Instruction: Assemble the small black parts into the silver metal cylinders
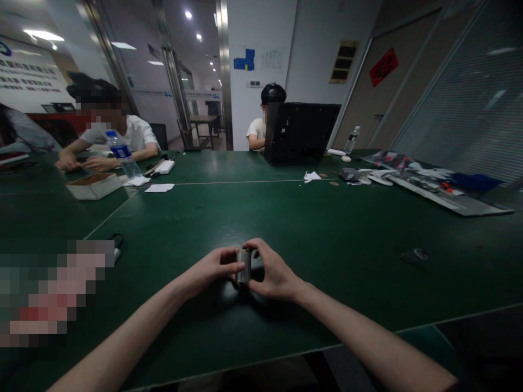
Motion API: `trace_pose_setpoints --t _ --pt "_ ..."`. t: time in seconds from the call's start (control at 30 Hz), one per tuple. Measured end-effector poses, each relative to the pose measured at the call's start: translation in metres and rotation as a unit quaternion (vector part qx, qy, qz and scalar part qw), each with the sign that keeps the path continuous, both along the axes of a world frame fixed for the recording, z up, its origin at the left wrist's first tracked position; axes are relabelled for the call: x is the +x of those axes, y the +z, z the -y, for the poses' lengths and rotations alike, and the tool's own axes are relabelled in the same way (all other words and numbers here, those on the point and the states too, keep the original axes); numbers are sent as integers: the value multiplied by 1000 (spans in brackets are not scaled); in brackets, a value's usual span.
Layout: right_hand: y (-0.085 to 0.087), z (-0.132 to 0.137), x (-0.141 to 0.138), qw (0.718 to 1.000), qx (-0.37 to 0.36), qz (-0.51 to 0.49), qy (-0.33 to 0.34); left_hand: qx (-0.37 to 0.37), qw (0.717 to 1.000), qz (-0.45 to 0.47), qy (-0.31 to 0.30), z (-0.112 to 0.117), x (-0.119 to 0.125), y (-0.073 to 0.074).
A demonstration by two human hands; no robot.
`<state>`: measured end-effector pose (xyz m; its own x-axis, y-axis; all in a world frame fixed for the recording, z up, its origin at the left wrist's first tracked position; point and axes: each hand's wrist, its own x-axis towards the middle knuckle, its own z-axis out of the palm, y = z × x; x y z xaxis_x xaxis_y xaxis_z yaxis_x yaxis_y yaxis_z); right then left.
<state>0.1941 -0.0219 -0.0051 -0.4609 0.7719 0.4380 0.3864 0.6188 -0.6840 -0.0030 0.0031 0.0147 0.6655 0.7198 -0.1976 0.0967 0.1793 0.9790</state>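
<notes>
Both my hands meet over the green table (310, 228), near its front edge. Between them is a small silver metal cylinder (244, 265), upright. My left hand (212, 269) pinches it from the left with thumb and fingers. My right hand (273, 272) curls round it from the right, fingers closed over its top and side. The lower part of the cylinder is hidden by my fingers.
A small dark ring-like item (417, 254) lies to the right. Two people sit at the far side, one behind a black laptop (300, 132). A water bottle (121, 154), a flat box (95, 185), papers (159, 188) and tools (441, 190) lie along the back.
</notes>
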Motion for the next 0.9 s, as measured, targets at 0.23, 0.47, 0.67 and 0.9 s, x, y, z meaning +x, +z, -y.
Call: trace_pose_setpoints --t 0.23,0.47,0.67,0.9 --pt "-2 0 1 1000 8 4 -1 -12 1000 10 -4 1 -2 2" --pt "3 0 0 1000 10 8 -5 -24 1000 9 7 2 -2 3" --pt "2 0 0 1000 24 7 -3 3 1000 -7 26 1 -1 -2" --pt "0 -2 0 1000 17 -2 -4 -70 996 48 35 3 1 0"
